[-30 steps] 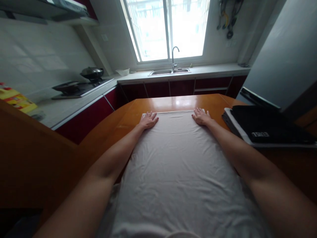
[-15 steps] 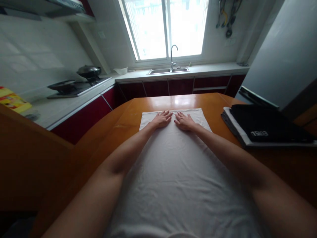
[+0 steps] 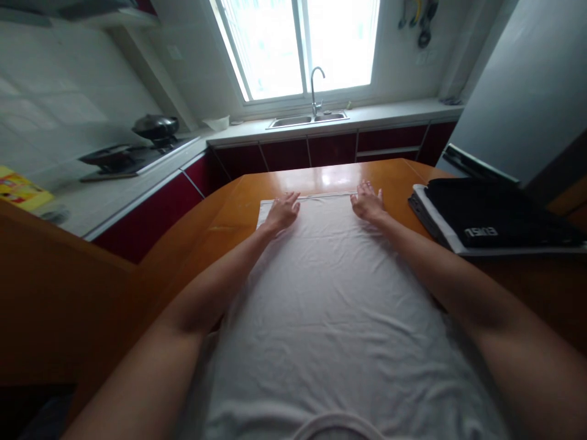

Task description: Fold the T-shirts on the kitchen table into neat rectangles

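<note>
A white shirt (image 3: 321, 287) lies spread on the wooden table (image 3: 215, 235), its hem at the far side and its round collar at the bottom edge of the view. Small wrinkles run across the cloth. My left hand (image 3: 283, 212) rests near the hem's far left corner, fingers apart and holding nothing. On the far right corner lies my right hand (image 3: 367, 201), open, its fingers spread and reaching past the hem.
Folded dark and light clothes (image 3: 486, 214) are stacked on the table's right. Beyond the table stand a counter with a sink (image 3: 307, 120), a stove with pans (image 3: 156, 126) at the left, and a grey fridge-like surface (image 3: 527, 91) at the right.
My hands have moved apart from the middle of the hem, the left one to the left and the right one to the right. The camera view has tilted down slightly.
</note>
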Available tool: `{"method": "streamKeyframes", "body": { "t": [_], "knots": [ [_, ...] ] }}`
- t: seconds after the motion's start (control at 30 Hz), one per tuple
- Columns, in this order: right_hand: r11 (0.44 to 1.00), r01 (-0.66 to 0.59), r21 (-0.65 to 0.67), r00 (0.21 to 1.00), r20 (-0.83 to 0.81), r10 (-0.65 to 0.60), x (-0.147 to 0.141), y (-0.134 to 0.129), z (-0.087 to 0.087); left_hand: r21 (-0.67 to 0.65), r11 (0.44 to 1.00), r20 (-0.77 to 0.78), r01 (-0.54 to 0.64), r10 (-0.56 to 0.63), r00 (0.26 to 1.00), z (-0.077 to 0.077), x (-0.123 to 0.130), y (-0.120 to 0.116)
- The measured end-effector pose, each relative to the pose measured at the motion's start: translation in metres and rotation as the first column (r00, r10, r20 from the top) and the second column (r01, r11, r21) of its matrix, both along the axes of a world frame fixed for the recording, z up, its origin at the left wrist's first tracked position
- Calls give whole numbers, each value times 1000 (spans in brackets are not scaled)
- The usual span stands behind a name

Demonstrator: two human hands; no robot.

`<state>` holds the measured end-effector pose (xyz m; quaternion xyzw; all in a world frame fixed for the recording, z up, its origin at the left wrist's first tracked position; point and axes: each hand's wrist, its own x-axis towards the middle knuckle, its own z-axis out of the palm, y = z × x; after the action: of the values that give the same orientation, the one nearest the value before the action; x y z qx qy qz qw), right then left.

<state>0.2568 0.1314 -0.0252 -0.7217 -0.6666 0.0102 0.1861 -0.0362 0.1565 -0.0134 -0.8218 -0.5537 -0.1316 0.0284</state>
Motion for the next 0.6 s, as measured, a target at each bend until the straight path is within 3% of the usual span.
{"method": "streamKeyframes", "body": {
  "t": [0.1, 0.23, 0.4, 0.5, 0.6],
  "knots": [
    [991, 23, -135, 1000, 14, -21, 20, 5, -6, -48, 985, -36, -168, 166, 985, 0, -43, 0],
    [982, 38, -183, 999, -11, -41, 27, 7, -8, -211, 951, -79, -224, 212, 974, 2, -78, -2],
    [1000, -17, -25, 1000, -9, 17, 15, -13, 2, -99, 987, -1, -125, 125, 992, 8, -71, -13],
    [992, -118, -46, 992, 31, 120, 7, -30, 0, -202, 979, -82, -40, 24, 996, 4, -65, -23],
    [982, -132, -132, 988, 59, 141, 2, -40, -6, -278, 959, -133, -55, 18, 991, -2, -65, -28]
  ]
}}
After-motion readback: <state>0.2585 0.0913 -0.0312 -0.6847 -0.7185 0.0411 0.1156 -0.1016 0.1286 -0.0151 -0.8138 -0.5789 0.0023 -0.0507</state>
